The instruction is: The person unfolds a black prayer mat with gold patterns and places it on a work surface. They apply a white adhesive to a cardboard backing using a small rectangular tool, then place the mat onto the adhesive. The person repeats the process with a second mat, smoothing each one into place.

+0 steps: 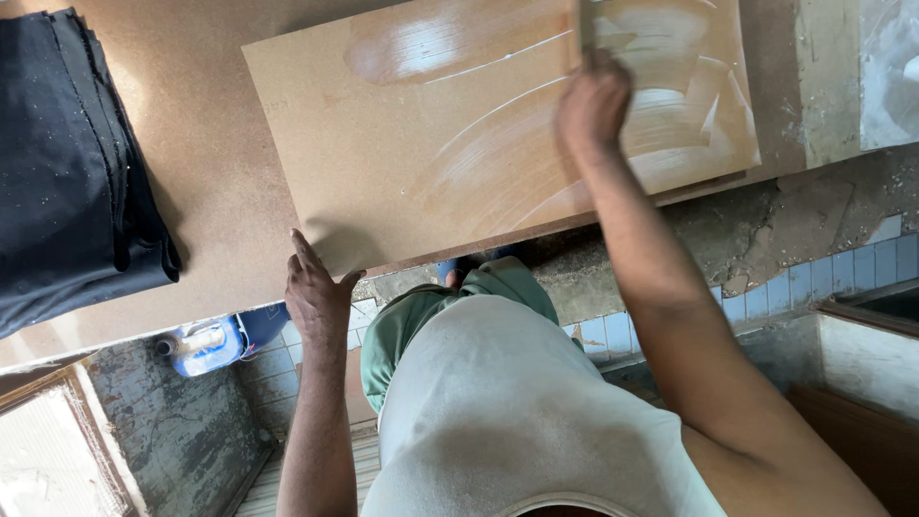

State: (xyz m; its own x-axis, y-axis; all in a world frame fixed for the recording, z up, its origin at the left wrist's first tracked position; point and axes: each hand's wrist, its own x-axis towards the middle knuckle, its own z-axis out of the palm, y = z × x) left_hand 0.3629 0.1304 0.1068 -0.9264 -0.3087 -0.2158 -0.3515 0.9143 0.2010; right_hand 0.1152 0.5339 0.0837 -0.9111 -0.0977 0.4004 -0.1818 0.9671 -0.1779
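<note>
**A:** So we've got the brown board (431, 144) lying flat on the bigger workbench sheet (220, 182), near edge hanging a little past the bench. Our left hand (316, 297) is flat against that near edge at the corner, fingers spread, gripping nothing, just pressing. We reckon that's there to stop the board sliding while the other hand works.

**B:** Yeah, that fits. Our right hand (593, 101) is out over the far right part of the board, fist closed around a thin upright handle (586, 29). Most of the tool runs out of the top of the shot, so we can't tell if it's a brush or a spreader. The pale glossy arcs (536, 144) across the board look like wet glue or finish swept in curves, which would explain the long reach.

**A:** What's around us?

**B:** A folded stack of dark cloth (77, 163) sits on the bench to the left, well apart from the board, so it's out of the wet stuff. A blue and white container (206, 347) is down on the tiled floor (278, 369) under the bench edge. Rough concrete ledge (766, 230) to the right.

**A:** Anything in the way?

**B:** Not really. Our own body is tight against the bench, and the reaching arm crosses over the wet streaks, so smearing looks like the main risk.
</note>
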